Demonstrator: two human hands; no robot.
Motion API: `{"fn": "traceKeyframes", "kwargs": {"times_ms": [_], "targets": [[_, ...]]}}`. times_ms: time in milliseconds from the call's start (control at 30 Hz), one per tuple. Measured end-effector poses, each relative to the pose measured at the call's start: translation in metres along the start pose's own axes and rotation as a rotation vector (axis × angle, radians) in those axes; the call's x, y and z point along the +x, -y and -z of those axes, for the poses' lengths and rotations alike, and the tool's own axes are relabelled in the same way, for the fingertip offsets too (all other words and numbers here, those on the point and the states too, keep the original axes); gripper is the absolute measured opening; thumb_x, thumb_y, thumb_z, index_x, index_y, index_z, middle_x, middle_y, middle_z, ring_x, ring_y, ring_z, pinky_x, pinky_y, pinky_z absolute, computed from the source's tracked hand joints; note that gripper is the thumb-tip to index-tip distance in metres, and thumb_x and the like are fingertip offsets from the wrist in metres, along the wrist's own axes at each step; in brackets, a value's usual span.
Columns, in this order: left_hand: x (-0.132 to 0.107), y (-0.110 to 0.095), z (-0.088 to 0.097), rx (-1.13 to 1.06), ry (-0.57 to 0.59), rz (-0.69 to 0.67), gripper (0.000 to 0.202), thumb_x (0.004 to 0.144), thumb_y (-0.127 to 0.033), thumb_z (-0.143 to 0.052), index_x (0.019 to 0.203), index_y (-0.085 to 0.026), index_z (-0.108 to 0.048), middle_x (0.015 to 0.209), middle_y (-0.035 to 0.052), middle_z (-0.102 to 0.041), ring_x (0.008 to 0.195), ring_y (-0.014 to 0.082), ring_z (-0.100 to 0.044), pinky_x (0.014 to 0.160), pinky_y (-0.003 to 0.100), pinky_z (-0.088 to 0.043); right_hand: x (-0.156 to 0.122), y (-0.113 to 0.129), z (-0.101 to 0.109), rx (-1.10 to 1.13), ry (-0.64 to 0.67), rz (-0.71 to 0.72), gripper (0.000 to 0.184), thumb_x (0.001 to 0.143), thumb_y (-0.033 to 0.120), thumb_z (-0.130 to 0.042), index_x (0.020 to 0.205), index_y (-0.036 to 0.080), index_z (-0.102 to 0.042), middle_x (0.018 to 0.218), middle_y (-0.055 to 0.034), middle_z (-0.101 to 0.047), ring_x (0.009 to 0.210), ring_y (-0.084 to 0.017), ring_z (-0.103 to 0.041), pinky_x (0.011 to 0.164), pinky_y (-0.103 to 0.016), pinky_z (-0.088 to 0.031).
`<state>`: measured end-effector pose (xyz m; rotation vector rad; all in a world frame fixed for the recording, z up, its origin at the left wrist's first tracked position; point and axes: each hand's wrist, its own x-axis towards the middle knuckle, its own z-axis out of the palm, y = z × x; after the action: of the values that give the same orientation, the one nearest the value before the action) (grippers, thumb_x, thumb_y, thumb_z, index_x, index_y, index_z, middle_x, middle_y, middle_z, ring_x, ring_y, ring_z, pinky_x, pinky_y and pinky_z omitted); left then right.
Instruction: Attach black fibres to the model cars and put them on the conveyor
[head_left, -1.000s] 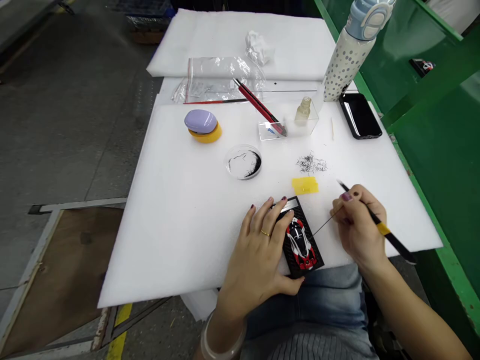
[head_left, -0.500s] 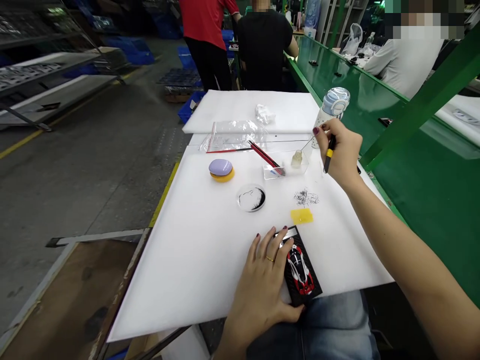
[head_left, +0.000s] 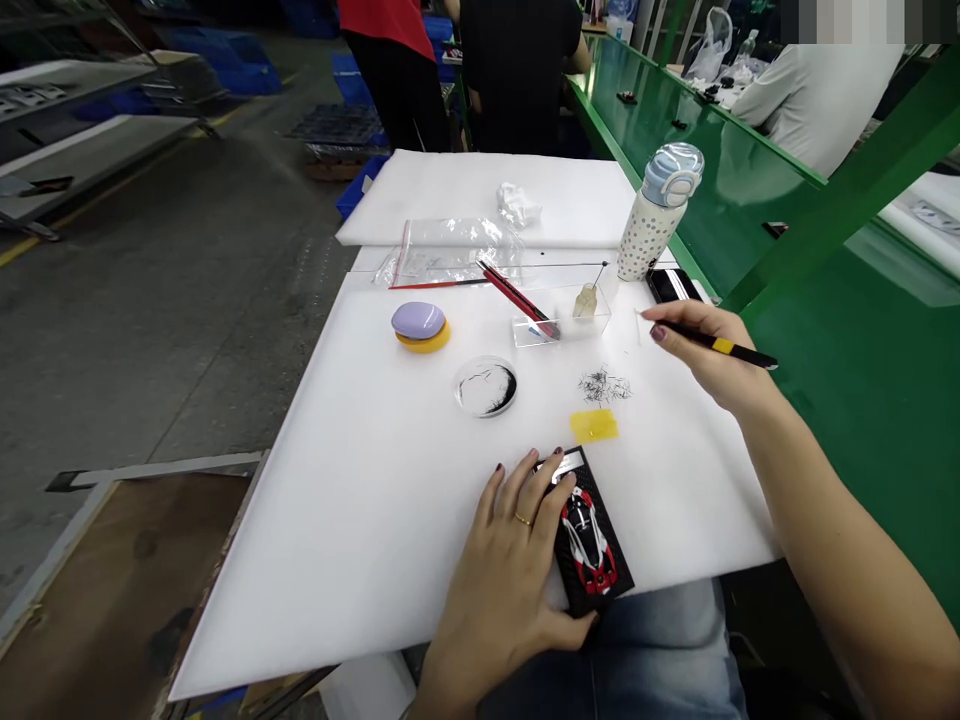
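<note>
The left hand (head_left: 517, 560) is lying flat, fingers spread, pressing the black base (head_left: 592, 545) carrying a red-and-white model car (head_left: 589, 537) at the foam sheet's (head_left: 360, 480) near edge. The right hand (head_left: 709, 350) is pinching a black tool (head_left: 720, 346). A clear tray (head_left: 562, 315) is holding a small bottle (head_left: 586, 300) and red tweezers (head_left: 517, 297); a round dish (head_left: 487, 386) is holding black fibres.

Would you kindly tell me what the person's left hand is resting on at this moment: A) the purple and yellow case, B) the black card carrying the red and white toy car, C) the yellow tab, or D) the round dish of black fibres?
B: the left hand lies flat on the black card with the toy car, fingers spread over its upper edge, near the foam sheet's front edge.
</note>
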<state>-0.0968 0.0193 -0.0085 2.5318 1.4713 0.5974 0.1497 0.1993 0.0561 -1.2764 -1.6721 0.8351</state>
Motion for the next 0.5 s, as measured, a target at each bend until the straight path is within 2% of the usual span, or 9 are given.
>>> {"fn": "traceKeyframes", "kwargs": {"times_ms": [100, 200, 267, 400, 500], "targets": [[0.0, -0.002, 0.002, 0.001, -0.001, 0.006, 0.109, 0.052, -0.054, -0.083, 0.144, -0.013, -0.041, 0.154, 0.0191, -0.05, 0.144, 0.0403, -0.041, 0.118, 0.057, -0.026, -0.008, -0.012, -0.008, 0.029, 0.137, -0.075, 0.039, 0.076, 0.056, -0.081, 0.088, 0.019, -0.077, 0.083, -0.0068, -0.073, 0.069, -0.017, -0.061, 0.061, -0.032, -0.048], [0.0, -0.003, 0.003, 0.004, 0.001, 0.002, 0.105, 0.055, -0.051, -0.081, 0.144, -0.012, -0.042, 0.154, 0.018, -0.049, 0.145, 0.0381, -0.038, 0.121, 0.053, -0.018, -0.013, -0.019, -0.017, 0.093, 0.184, -0.174, 0.045, 0.075, 0.061, -0.08, 0.079, 0.017, -0.072, 0.068, -0.0052, -0.068, 0.06, -0.014, -0.058, 0.056, -0.031, -0.047], [0.001, -0.003, 0.003, 0.004, 0.003, 0.003, 0.104, 0.056, -0.05, -0.08, 0.144, -0.012, -0.042, 0.155, 0.0174, -0.048, 0.146, 0.0367, -0.036, 0.123, 0.05, -0.014, -0.014, -0.022, -0.021, 0.145, 0.205, -0.235, 0.048, 0.072, 0.062, -0.082, 0.08, 0.016, -0.07, 0.064, -0.0034, -0.066, 0.057, -0.013, -0.057, 0.054, -0.029, -0.046], [0.0, -0.003, 0.003, -0.004, 0.006, 0.009, 0.103, 0.056, -0.049, -0.08, 0.144, -0.011, -0.042, 0.155, 0.0171, -0.048, 0.146, 0.036, -0.034, 0.124, 0.049, -0.012, -0.015, -0.024, -0.025, 0.239, 0.182, -0.298, 0.052, 0.065, 0.062, -0.087, 0.079, 0.018, -0.063, 0.062, -0.0012, -0.066, 0.054, -0.011, -0.054, 0.052, -0.027, -0.042], [0.0, -0.002, 0.003, -0.016, 0.009, 0.016, 0.101, 0.057, -0.049, -0.079, 0.143, -0.011, -0.044, 0.155, 0.017, -0.048, 0.147, 0.036, -0.034, 0.124, 0.049, -0.012, -0.015, -0.025, -0.027, 0.247, 0.144, -0.299, 0.048, 0.068, 0.055, -0.087, 0.077, 0.02, -0.055, 0.059, 0.001, -0.065, 0.052, -0.01, -0.052, 0.051, -0.026, -0.038]]}}
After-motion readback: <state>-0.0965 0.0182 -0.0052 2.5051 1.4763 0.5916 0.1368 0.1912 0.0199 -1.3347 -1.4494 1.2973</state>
